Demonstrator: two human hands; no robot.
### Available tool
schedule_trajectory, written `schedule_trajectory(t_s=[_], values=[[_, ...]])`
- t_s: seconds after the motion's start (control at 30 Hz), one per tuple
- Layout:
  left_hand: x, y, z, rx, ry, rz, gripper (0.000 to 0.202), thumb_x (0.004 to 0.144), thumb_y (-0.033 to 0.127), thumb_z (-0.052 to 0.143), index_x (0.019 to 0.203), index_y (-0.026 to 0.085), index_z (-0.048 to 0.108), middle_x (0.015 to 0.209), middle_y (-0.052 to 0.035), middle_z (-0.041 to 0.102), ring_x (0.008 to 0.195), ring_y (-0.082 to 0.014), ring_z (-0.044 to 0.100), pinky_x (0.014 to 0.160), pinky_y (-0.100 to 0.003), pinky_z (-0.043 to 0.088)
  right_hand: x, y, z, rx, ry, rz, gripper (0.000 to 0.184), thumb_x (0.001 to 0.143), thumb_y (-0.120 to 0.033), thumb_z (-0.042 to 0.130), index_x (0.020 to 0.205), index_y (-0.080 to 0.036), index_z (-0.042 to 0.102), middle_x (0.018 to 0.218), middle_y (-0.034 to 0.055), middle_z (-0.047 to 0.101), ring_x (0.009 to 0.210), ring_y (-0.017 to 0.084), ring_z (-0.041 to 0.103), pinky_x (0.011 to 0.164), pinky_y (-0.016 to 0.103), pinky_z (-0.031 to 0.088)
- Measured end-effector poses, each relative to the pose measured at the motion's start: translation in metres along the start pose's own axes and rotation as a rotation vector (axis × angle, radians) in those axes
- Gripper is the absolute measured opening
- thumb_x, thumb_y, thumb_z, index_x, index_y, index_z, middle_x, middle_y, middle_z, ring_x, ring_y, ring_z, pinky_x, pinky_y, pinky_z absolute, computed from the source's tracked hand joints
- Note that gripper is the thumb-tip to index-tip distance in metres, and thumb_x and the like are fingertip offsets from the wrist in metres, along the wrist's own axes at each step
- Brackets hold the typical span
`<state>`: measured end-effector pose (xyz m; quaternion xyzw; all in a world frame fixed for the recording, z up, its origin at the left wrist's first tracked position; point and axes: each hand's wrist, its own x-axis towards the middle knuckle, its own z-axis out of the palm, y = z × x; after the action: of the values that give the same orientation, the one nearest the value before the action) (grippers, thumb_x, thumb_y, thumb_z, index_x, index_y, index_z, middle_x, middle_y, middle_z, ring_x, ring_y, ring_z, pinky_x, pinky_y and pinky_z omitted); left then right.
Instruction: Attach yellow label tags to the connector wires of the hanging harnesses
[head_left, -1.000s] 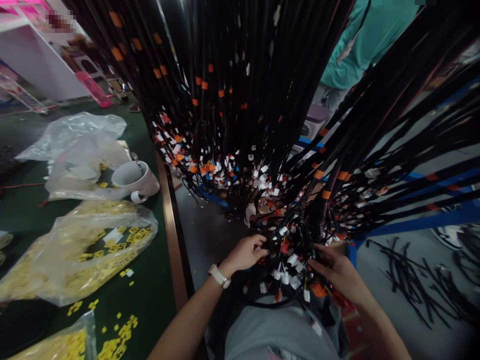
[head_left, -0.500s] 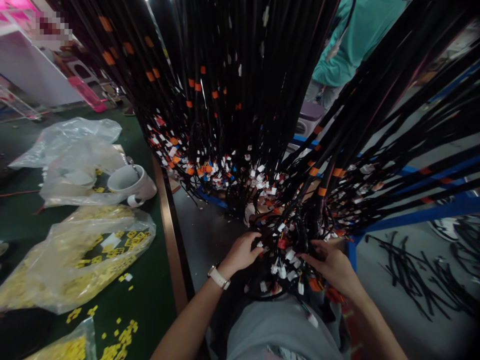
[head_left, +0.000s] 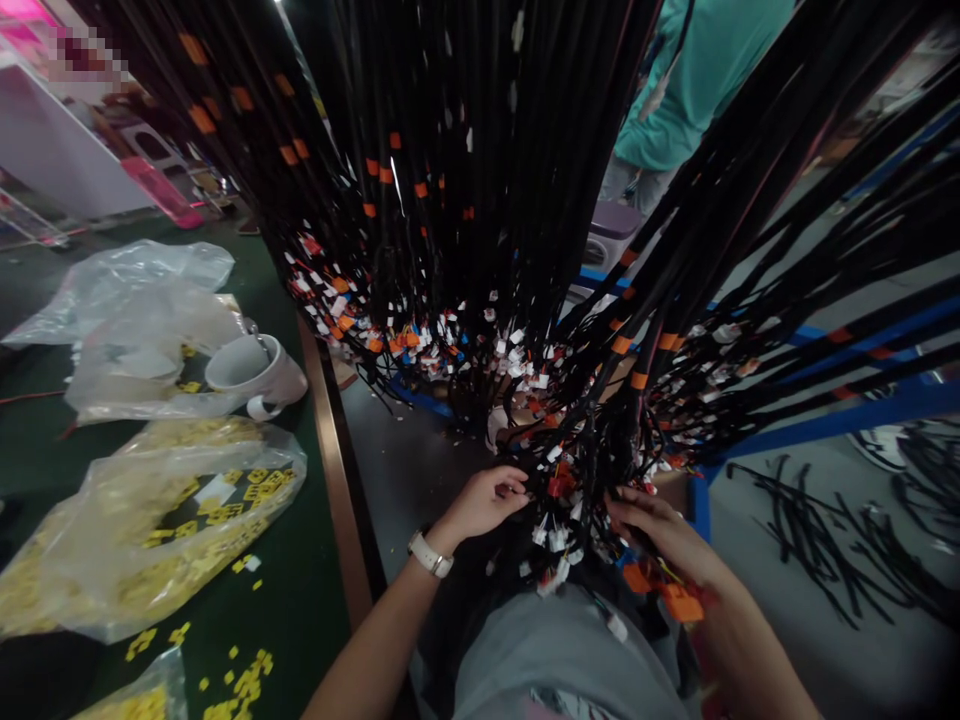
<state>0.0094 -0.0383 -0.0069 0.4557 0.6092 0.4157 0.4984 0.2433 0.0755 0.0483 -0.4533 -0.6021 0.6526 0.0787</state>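
Observation:
Black wire harnesses hang in a thick bundle, their ends fanning out into white, red and orange connectors. My left hand [head_left: 489, 502], with a pale watch [head_left: 430, 555] on its wrist, is at the left side of the nearest bunch. Its fingers are curled together; whatever sits between their tips is too small to make out. On the other side, my right hand [head_left: 654, 525] has thumb and fingers closed on dark wires of the wire harness [head_left: 600, 450]. A red connector [head_left: 561, 482] and white connectors [head_left: 556, 540] dangle between both hands. Orange connectors [head_left: 681, 602] hang below my right wrist.
To the left, a green table [head_left: 300, 560] bears a plastic bag of yellow parts [head_left: 180, 530], a white mug [head_left: 255, 370] and loose yellow pieces [head_left: 251, 680]. Blue frame bars [head_left: 840, 425] run at the right. Black cables [head_left: 802, 540] lie beyond. A person in green [head_left: 690, 90] stands behind the harnesses.
My left hand has curled its fingers more beside the connectors. My right fingers have shifted slightly, and the orange connectors beneath them show more. The view has turned slightly.

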Motion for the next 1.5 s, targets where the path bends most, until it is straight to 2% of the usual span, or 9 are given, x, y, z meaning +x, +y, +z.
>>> schedule_trajectory(t_s=[0.17, 0.37, 0.53, 0.67, 0.77, 0.97, 1.07, 1.33, 1.5], values=[[0.000, 0.002, -0.001, -0.015, -0.011, -0.019, 0.033, 0.075, 0.027, 0.060, 0.106, 0.016, 0.059, 0.094, -0.0078, 0.067, 0.085, -0.0167, 0.061, 0.073, -0.027, 0.046, -0.002, 0.005, -0.001, -0.333, 0.064, -0.099, 0.030, 0.075, -0.048, 0.052, 0.079, -0.019, 0.058, 0.075, 0.0028, 0.063, 0.072, 0.019, 0.056, 0.066, 0.028, 0.044], [0.000, 0.003, 0.000, -0.015, -0.013, -0.021, 0.032, 0.074, 0.027, 0.060, 0.104, 0.015, 0.059, 0.093, -0.0078, 0.066, 0.083, -0.0161, 0.061, 0.071, -0.026, 0.046, -0.010, 0.017, 0.002, -0.736, 0.193, -0.118, 0.023, 0.081, -0.039, 0.039, 0.082, -0.023, 0.056, 0.078, 0.0049, 0.066, 0.074, 0.023, 0.062, 0.067, 0.032, 0.042], [0.000, -0.001, 0.002, 0.006, -0.015, 0.003, 0.033, 0.075, 0.029, 0.059, 0.105, 0.015, 0.059, 0.093, -0.0083, 0.067, 0.083, -0.0166, 0.061, 0.072, -0.027, 0.047, -0.011, 0.030, 0.010, -0.960, 0.278, -0.003, 0.020, 0.076, -0.041, 0.050, 0.077, -0.021, 0.052, 0.066, 0.0048, 0.063, 0.065, 0.024, 0.061, 0.055, 0.029, 0.036], [0.000, -0.002, 0.002, 0.029, -0.011, 0.002, 0.033, 0.076, 0.029, 0.058, 0.105, 0.015, 0.059, 0.093, -0.0086, 0.067, 0.083, -0.0172, 0.062, 0.071, -0.027, 0.047, -0.006, 0.035, 0.014, -1.009, 0.283, -0.002, 0.022, 0.068, -0.037, 0.059, 0.081, -0.020, 0.053, 0.067, 0.0042, 0.063, 0.065, 0.023, 0.060, 0.054, 0.027, 0.034], [0.000, -0.002, 0.002, 0.044, -0.004, 0.003, 0.033, 0.076, 0.029, 0.058, 0.105, 0.014, 0.060, 0.093, -0.0090, 0.067, 0.085, -0.0178, 0.062, 0.072, -0.027, 0.047, -0.005, 0.032, 0.012, -0.945, 0.229, -0.008, 0.020, 0.067, -0.033, 0.058, 0.080, -0.020, 0.053, 0.064, 0.0017, 0.061, 0.062, 0.020, 0.058, 0.055, 0.027, 0.035], [0.000, 0.001, 0.001, 0.054, 0.013, -0.008, 0.031, 0.076, 0.028, 0.058, 0.104, 0.014, 0.060, 0.092, -0.0085, 0.068, 0.083, -0.0169, 0.063, 0.074, -0.027, 0.048, -0.008, 0.029, 0.005, -0.627, 0.092, -0.084, 0.016, 0.064, -0.031, 0.058, 0.076, -0.020, 0.058, 0.064, -0.0011, 0.062, 0.061, 0.018, 0.055, 0.054, 0.026, 0.039], [-0.001, 0.003, 0.000, 0.065, 0.010, -0.018, 0.032, 0.075, 0.028, 0.059, 0.104, 0.014, 0.060, 0.091, -0.0086, 0.068, 0.082, -0.0167, 0.063, 0.074, -0.027, 0.048, -0.006, 0.033, 0.005, -0.575, 0.059, -0.034, 0.010, 0.065, -0.029, 0.055, 0.063, -0.019, 0.057, 0.055, -0.0021, 0.058, 0.055, 0.016, 0.052, 0.050, 0.025, 0.038], [0.000, -0.001, 0.001, 0.077, 0.009, -0.024, 0.032, 0.076, 0.028, 0.058, 0.104, 0.014, 0.060, 0.091, -0.0082, 0.068, 0.082, -0.0163, 0.063, 0.073, -0.027, 0.048, -0.002, 0.032, 0.003, -0.475, -0.027, 0.067, 0.025, 0.067, -0.038, 0.059, 0.053, -0.019, 0.054, 0.050, -0.0027, 0.055, 0.052, 0.014, 0.051, 0.049, 0.024, 0.039], [-0.001, 0.001, 0.000, 0.104, 0.005, -0.020, 0.031, 0.076, 0.028, 0.057, 0.104, 0.014, 0.060, 0.090, -0.0080, 0.068, 0.081, -0.0160, 0.062, 0.074, -0.027, 0.048, -0.014, 0.028, 0.012, 0.081, -0.183, 0.244, 0.023, 0.072, -0.039, 0.055, 0.068, -0.017, 0.062, 0.072, 0.0053, 0.068, 0.066, 0.018, 0.062, 0.062, 0.029, 0.050]])
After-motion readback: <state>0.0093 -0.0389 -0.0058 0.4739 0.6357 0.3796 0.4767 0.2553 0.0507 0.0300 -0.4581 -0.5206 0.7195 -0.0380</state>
